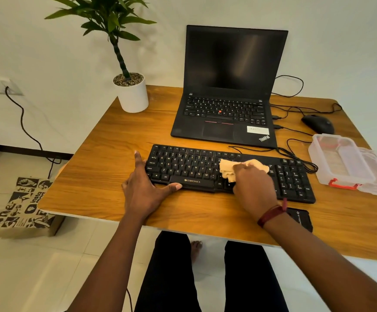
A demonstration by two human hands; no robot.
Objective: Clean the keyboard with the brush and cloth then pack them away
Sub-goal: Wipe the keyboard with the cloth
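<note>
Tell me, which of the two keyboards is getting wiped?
The separate Zebronics keyboard nearest the person: the right hand grips a beige cloth against it. The laptop has its own keys, untouched.

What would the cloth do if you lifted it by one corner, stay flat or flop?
Probably flop: the cloth lies crumpled in soft folds under the right hand. It looks thin, so it is likely light. Draped over the keyboard keys, it seems unlikely to roll or slip.
</note>
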